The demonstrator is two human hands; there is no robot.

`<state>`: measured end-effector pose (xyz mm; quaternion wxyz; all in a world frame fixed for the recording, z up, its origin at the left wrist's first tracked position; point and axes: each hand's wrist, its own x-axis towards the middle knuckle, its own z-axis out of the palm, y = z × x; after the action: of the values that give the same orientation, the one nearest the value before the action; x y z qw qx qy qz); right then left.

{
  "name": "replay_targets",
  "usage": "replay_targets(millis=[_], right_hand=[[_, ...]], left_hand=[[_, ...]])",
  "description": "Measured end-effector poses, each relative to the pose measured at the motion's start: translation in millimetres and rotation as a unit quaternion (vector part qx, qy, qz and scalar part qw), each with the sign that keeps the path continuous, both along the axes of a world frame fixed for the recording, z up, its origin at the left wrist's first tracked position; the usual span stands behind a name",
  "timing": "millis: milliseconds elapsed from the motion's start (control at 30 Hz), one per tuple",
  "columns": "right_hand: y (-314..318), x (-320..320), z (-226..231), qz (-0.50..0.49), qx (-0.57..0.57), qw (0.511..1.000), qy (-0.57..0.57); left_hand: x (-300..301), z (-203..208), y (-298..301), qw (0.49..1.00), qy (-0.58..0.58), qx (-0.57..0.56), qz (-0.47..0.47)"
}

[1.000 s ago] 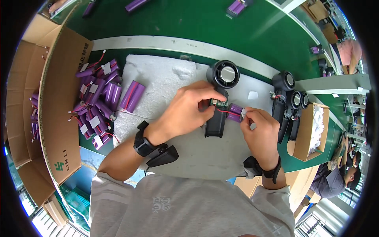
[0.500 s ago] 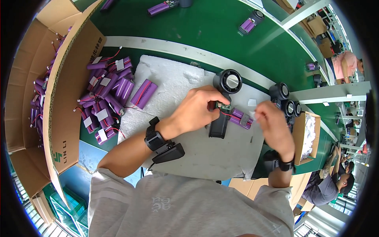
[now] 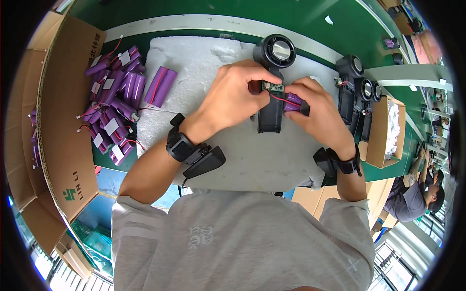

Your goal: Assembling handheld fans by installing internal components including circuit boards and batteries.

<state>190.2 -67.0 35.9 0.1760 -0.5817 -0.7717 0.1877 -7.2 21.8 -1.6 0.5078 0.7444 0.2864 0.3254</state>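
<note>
A worker before me in a light grey short-sleeved T-shirt (image 3: 262, 242), paler stripes (image 3: 138, 228) ringing the left sleeve, blocky pale lettering (image 3: 200, 236) across the chest, black left-wrist strap (image 3: 178, 145) with wedge-shaped box (image 3: 206, 162) and thin dark cable (image 3: 184, 182), black right-wrist strap (image 3: 348, 166).

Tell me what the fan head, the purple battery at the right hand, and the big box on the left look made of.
Fan head: probably hard plastic, satin black with soft highlights; its silvery centre could be metal or coated plastic. Battery: likely smooth plastic wrap outside, judging by its glossy purple surface. Box: matt brown cardboard, shown by its corrugated edge.
</note>
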Motion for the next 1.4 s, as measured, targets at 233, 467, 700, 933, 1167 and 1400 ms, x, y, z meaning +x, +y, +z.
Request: replay_targets(millis=[233, 467, 700, 933, 1167, 1400], right_hand=[[-11, 0, 23, -0.037, -0.304, 0.919, 0.247], [-22, 7, 13, -0.006, -0.419, 0.689, 0.591], [-18, 14, 25, -0.083, -0.485, 0.697, 0.522], [-17, 17, 5, 0.026, -0.23, 0.888, 0.397], [-23, -10, -1, 0.005, -0.126, 0.961, 0.245], [-24, -26, -11, 0.001, -0.012, 0.988, 0.155]], left_hand=[[-7, 6, 0, 0.998, 0.057, 0.017, -0.021], [-10, 7, 4, 0.994, 0.078, 0.061, -0.04], [-6, 6, 0, 0.982, 0.093, 0.162, -0.006], [-6, 7, -1, 0.978, 0.081, 0.19, -0.008], [-11, 8, -1, 0.979, 0.102, 0.175, -0.033], [-14, 8, 3, 0.975, 0.103, 0.191, -0.049]])
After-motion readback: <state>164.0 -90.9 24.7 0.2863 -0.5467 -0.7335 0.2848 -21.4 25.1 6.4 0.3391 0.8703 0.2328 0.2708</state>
